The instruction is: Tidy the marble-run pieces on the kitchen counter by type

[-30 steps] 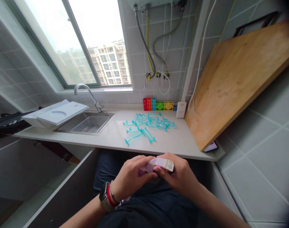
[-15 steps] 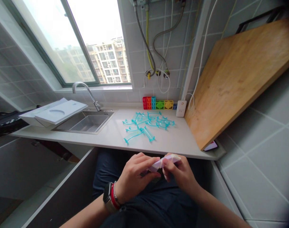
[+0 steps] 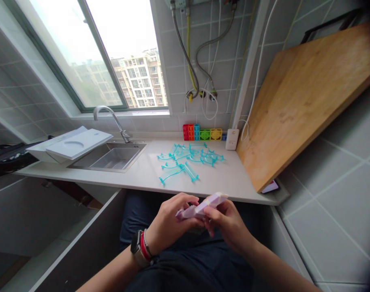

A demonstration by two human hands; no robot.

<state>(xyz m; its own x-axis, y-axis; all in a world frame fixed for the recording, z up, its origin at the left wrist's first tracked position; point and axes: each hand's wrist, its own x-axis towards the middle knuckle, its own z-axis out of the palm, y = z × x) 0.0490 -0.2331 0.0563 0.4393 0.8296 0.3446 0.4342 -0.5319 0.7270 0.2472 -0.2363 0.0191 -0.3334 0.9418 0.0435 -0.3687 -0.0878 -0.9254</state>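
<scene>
A pale purple and white snake puzzle [image 3: 213,200], made of angular wedge segments, is held in the air over my lap, just short of the counter's front edge. Its right part is pinched by my right hand [image 3: 230,223], with the thumb on the near face. My left hand [image 3: 174,217] curls round its left end, index finger above and thumb below. Some of the puzzle is covered by my fingers. A watch and bracelets are on my left wrist.
Turquoise plastic pieces [image 3: 181,156] lie scattered on the counter [image 3: 148,178]. Coloured blocks [image 3: 199,132] line the back wall. A sink [image 3: 114,158] and white box [image 3: 78,142] are on the left. A large wooden board [image 3: 306,97] leans at the right beside a white plug-in device [image 3: 232,139].
The snake puzzle has turned, its right end rising and more of its left end showing. My left fingers have loosened and moved slightly left along it.
</scene>
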